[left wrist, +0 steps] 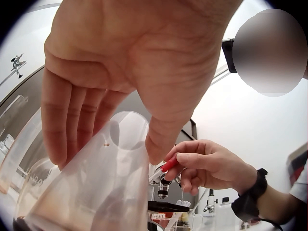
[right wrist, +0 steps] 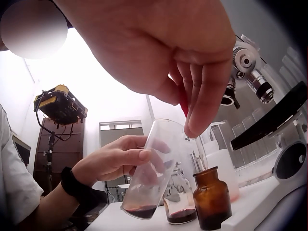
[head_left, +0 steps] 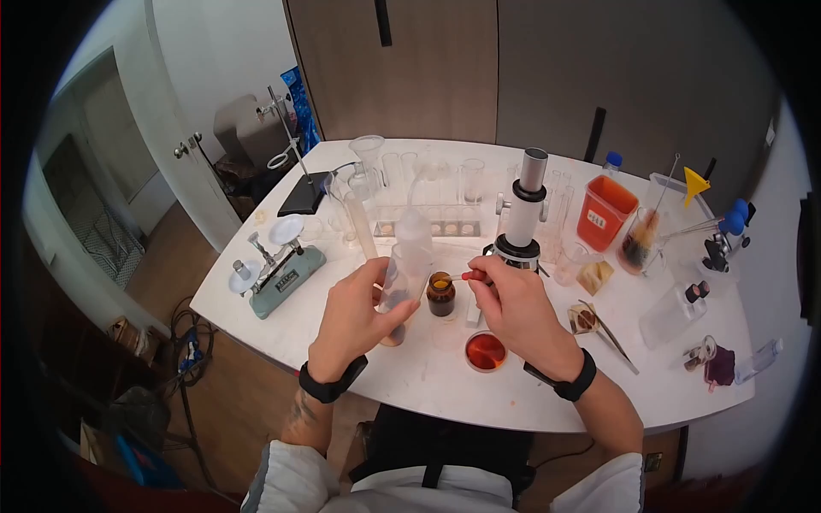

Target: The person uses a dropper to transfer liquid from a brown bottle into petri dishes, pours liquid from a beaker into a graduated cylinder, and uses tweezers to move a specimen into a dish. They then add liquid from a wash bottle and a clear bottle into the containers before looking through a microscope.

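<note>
My left hand [head_left: 346, 318] holds a clear, tapered beaker [right wrist: 153, 168] from the side, thumb and fingers around it. The beaker tilts, with dark red liquid pooled low inside. Between thumb and fingertips my right hand [head_left: 523, 309] pinches the red rubber bulb of a dropper [head_left: 471, 276]. The dropper's glass tube reaches down to the mouth of a brown glass bottle [right wrist: 211, 199] standing on the table. Behind the beaker, a clear glass vessel [right wrist: 180, 215] holds more dark red liquid. A round dish of red liquid [head_left: 487, 350] lies below my right hand.
A microscope [head_left: 520, 227] stands just beyond my right hand. To the left are a green balance scale [head_left: 286, 280] and a ring stand [head_left: 304, 195]. Glassware lines the back. At right sit an orange container [head_left: 605, 212], tweezers [head_left: 611, 340] and a clear bottle [head_left: 671, 318].
</note>
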Demonstrator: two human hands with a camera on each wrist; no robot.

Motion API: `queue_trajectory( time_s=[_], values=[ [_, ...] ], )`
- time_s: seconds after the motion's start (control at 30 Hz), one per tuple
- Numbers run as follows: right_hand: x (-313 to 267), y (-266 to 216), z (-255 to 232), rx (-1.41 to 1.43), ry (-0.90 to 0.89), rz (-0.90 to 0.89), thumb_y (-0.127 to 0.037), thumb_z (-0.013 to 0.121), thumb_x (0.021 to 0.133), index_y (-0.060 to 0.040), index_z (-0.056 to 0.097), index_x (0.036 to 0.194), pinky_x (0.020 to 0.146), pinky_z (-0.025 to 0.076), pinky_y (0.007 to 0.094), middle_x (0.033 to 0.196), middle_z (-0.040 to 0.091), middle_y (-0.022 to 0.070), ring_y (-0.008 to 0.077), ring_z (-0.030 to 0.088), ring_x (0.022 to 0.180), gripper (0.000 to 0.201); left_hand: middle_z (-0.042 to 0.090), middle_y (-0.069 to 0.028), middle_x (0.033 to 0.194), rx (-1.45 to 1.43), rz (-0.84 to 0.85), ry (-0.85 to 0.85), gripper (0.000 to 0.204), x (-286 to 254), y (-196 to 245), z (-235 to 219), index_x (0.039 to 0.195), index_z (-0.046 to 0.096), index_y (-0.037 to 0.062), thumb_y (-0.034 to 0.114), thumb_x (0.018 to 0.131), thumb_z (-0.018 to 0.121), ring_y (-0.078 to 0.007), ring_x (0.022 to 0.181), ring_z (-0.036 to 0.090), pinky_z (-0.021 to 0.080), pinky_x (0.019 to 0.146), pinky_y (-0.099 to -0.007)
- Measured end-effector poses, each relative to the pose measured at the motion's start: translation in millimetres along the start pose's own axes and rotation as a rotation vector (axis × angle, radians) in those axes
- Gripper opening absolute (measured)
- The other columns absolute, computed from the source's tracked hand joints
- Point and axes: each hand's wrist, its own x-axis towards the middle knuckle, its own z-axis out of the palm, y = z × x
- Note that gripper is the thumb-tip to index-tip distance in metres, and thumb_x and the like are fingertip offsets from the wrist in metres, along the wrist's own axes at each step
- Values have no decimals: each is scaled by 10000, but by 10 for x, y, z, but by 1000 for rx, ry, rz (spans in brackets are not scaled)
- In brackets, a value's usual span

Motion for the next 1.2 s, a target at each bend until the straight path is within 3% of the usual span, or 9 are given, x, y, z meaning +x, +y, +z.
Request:
queue_trajectory(
  time_s=[0.5,0.6,0.7,0.8,1.2],
  values=[
    [20,98,-86,19,-15,-27,-50,652,981,30,626,1073,703,562,474,855,722,219,417,722,798,124,763,-172,942,232,78,-19,669,48,41,40,1283,666,-58,270,752,908,-253,744,769,605,684,-336],
    [11,107,-110,-18,-34,-15,-60,664,992,35,642,1110,688,559,419,880,735,205,374,728,777,153,763,-167,918,258,57,-34,670,65,70,54,1280,673,-59,279,752,909,-251,728,766,602,674,-337],
    [16,102,-124,-13,-20,-18,-66,657,981,24,627,1054,703,565,477,843,719,218,418,720,791,120,757,-166,876,277,83,-51,652,78,151,43,1257,688,-57,287,749,907,-256,719,766,599,670,-338],
    [12,113,-137,-7,-4,-45,-67,659,981,20,629,1048,700,565,478,840,720,214,416,721,785,114,720,-168,819,340,82,-78,593,107,203,26,1153,711,-18,401,770,881,-340,737,730,574,681,-403],
    [14,56,-221,-12,-12,-38,-71,665,981,24,633,1017,704,576,473,849,725,222,416,725,782,107,731,-168,823,459,109,-125,521,183,315,6,1062,724,12,422,772,862,-369,774,741,576,701,-439]
  ],
)
